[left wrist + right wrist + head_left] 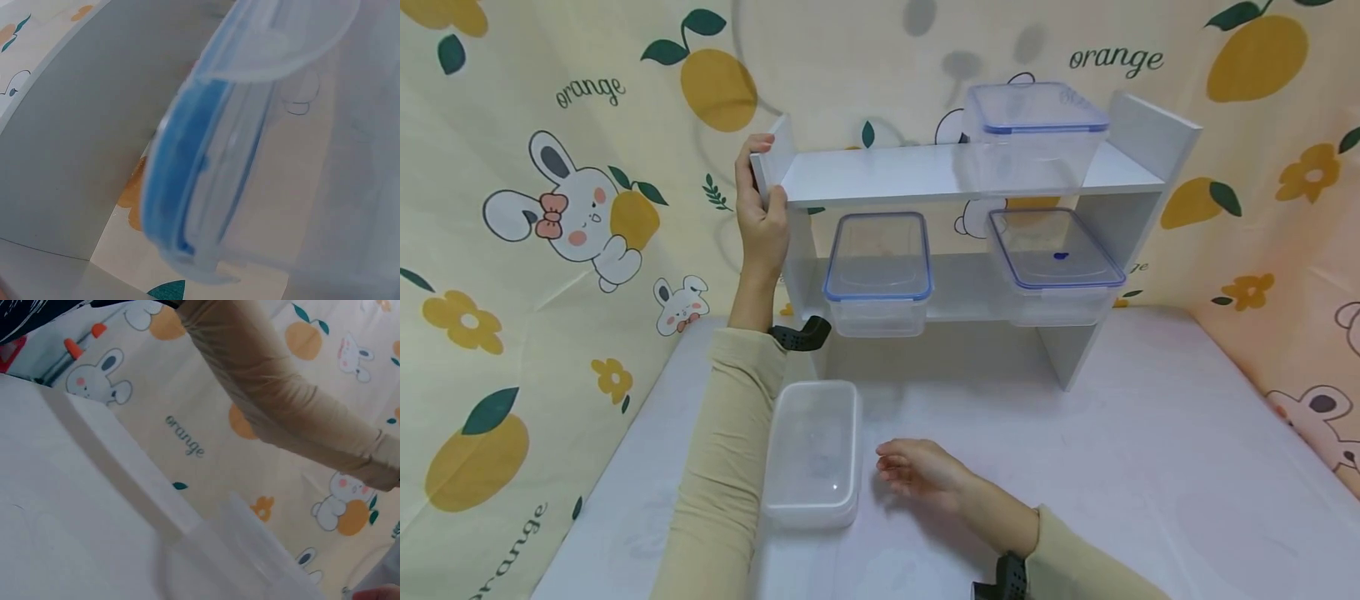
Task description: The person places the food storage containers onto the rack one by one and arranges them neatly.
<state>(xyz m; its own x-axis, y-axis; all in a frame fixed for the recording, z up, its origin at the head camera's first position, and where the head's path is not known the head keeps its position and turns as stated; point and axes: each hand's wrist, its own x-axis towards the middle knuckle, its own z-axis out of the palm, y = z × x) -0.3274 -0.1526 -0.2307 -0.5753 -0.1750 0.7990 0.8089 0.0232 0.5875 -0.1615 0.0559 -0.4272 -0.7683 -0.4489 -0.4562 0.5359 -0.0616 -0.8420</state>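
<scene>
At the upper left of a white two-tier shelf (880,173), my left hand (762,212) grips the edge of its side panel, thumb in front and fingers behind. My right hand (921,473) is above the table with its fingers loosely bent, holding nothing. Just left of it, apart from the fingers, a clear box with a frosted lid (812,450) lies on the table. On the middle tier sit two clear blue-rimmed boxes, a left box (878,258) and a right box (1056,250). The left wrist view shows a blue-rimmed box (187,169) up close, blurred.
A third blue-rimmed box (1037,125) stands on the top tier at the right. The shelf rests on a white-covered table (1150,467). Behind and at the sides hangs a cloth (625,50) printed with oranges and rabbits.
</scene>
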